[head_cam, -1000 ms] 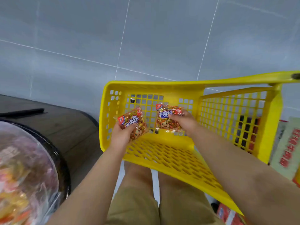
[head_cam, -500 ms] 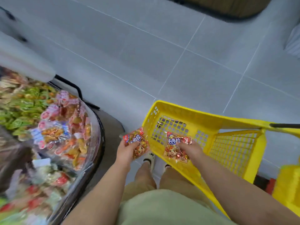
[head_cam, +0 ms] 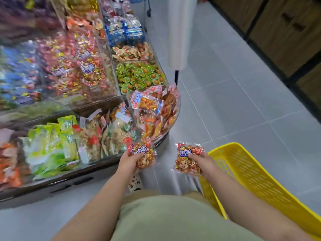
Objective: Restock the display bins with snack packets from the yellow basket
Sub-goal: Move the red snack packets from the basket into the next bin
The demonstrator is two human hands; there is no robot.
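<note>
My left hand (head_cam: 129, 162) grips a red and orange snack packet (head_cam: 144, 154) just in front of the lower display bins (head_cam: 97, 108). A second matching snack packet (head_cam: 186, 159) is held in my right hand (head_cam: 203, 164), over the near left rim of the yellow basket (head_cam: 251, 174). The basket's visible inside shows only its bare perforated wall. The clear bins on the left are full of mixed packets: green ones, orange ones, and red and gold ones further back.
A white pillar (head_cam: 177, 32) stands past the bins' rounded end. Grey tiled floor (head_cam: 234, 101) stretches between the display and dark wooden cabinets (head_cam: 286, 32) at the top right. My shoe (head_cam: 134, 182) shows below the left hand.
My view has swung up from the basket to the display bins. Both hands, each still holding its packet, have come out of the basket toward the bins.
</note>
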